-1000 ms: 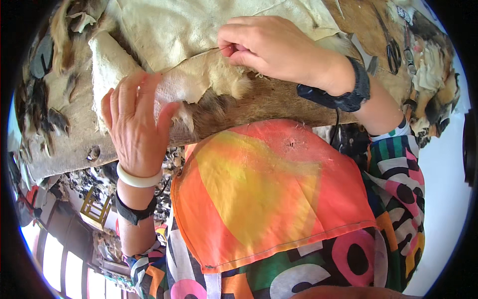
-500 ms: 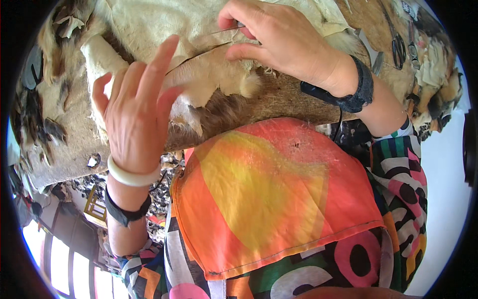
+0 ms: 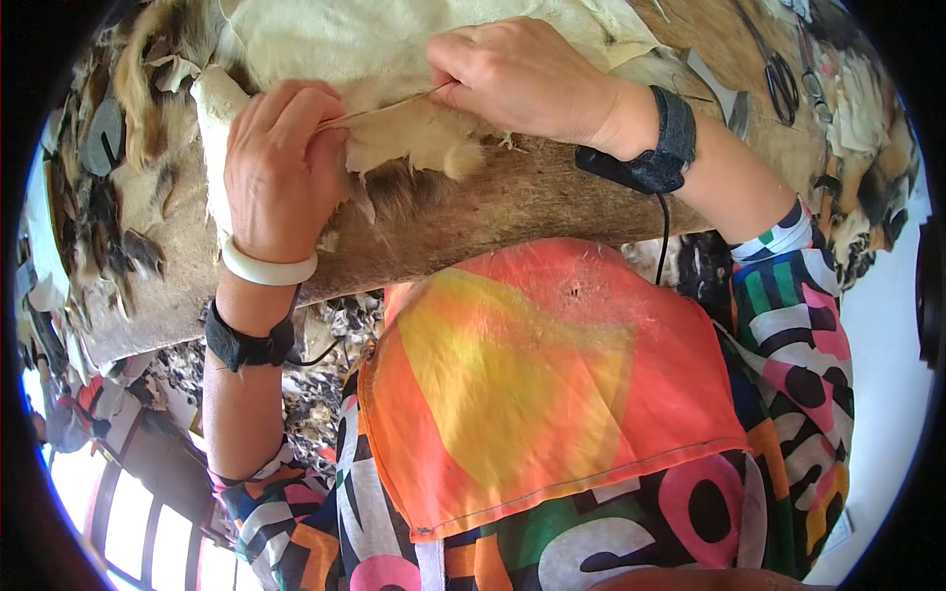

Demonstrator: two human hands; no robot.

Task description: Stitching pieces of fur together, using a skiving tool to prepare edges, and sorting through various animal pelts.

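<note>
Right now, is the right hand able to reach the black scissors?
Probably yes: nothing seems to cover the black scissors. But the right hand's fingers appear to pinch the hide, and a curved blade lies between.

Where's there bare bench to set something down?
Bare brown bench shows between the pale hide and the red-orange apron, and between the scissors and right forearm. Crowded: far left, fur scraps; far right, pale scraps; centre, left hand and right hand.

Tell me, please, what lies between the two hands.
In the head view, pale hide lies between the left hand and the right hand, its thin edge running from one toward the other.
</note>
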